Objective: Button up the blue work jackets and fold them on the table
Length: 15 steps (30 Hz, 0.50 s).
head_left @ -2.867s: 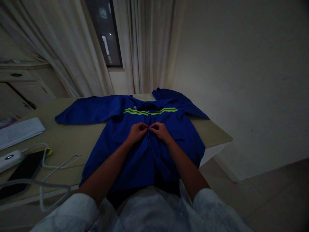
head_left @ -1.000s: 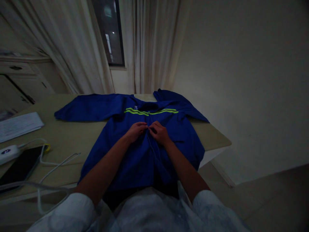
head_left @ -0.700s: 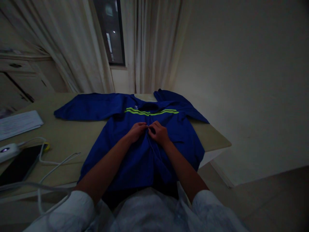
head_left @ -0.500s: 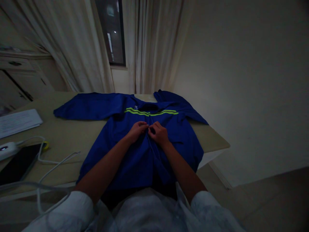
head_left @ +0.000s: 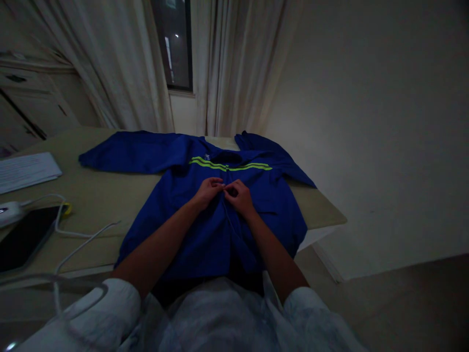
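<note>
A blue work jacket [head_left: 190,244] with two yellow-green stripes across its chest lies front side up, sleeves spread out, its hem hanging over the near table edge. At the middle of its front, below the stripes, my left hand [head_left: 209,192] pinches the front edge with closed fingers. My right hand [head_left: 239,196] meets it there, thumb and fingertips pressed together on the same edge. Whatever small fastener may lie between the fingertips is too small and dark to make out. Below the hands the front edges hang apart.
On the table [head_left: 110,195] at the left lie a stack of papers [head_left: 29,171], a black phone [head_left: 29,237], a white device [head_left: 10,213] and a white cable [head_left: 78,247]. Curtains [head_left: 128,63] hang behind the table, and a wall [head_left: 366,122] stands at the right.
The view has shifted slightly, so the table and papers sit a little higher. Both hands stay at the same spot on the jacket front, fingers barely moved.
</note>
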Each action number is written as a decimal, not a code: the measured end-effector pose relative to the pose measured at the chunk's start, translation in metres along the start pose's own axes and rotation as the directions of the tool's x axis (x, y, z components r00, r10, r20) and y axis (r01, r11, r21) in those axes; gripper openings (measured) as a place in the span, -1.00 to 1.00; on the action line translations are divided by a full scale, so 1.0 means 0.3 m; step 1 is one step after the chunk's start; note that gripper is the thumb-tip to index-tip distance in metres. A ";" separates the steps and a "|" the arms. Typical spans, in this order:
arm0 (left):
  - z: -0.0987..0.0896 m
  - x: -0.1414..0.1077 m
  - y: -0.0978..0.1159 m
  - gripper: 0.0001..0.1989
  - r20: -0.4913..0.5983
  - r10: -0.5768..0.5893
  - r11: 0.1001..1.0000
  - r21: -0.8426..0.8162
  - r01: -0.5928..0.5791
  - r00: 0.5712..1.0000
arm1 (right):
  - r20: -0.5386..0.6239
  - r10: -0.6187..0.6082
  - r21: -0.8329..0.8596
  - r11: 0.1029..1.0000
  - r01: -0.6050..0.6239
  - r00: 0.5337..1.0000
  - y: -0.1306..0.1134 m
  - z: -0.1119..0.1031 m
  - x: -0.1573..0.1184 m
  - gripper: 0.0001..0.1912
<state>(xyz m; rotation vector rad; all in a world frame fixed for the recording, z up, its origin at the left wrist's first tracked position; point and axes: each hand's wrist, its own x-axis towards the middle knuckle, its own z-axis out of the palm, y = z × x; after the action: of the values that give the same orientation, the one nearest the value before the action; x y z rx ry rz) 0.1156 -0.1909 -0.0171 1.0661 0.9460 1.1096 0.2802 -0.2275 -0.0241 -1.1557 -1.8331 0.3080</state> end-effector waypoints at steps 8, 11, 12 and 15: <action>0.002 0.015 -0.009 -0.53 -0.047 -0.104 0.993 -0.058 0.101 0.993 | 0.044 -0.124 -0.351 0.927 0.132 0.991 -0.019 -0.010 -0.005 -0.88; -0.006 0.030 -0.003 -0.59 -0.007 -0.199 0.977 -0.084 0.198 0.980 | 0.136 -0.168 -0.390 0.897 0.209 0.976 -0.022 -0.024 0.006 -0.81; -0.009 0.034 -0.001 -0.60 0.008 -0.210 0.974 -0.087 0.210 0.978 | 0.152 -0.175 -0.380 0.898 0.221 0.973 -0.022 -0.028 0.009 -0.80; -0.014 0.037 0.008 -0.63 0.034 -0.220 0.970 -0.099 0.222 0.975 | 0.128 -0.159 -0.275 0.943 0.189 0.979 -0.016 -0.029 0.010 -0.83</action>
<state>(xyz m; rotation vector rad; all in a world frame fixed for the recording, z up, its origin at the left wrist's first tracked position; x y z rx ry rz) 0.1134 -0.1791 -0.0165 0.8659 0.9544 0.9490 0.2840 -0.2298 -0.0146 -1.1769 -2.1072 -0.0019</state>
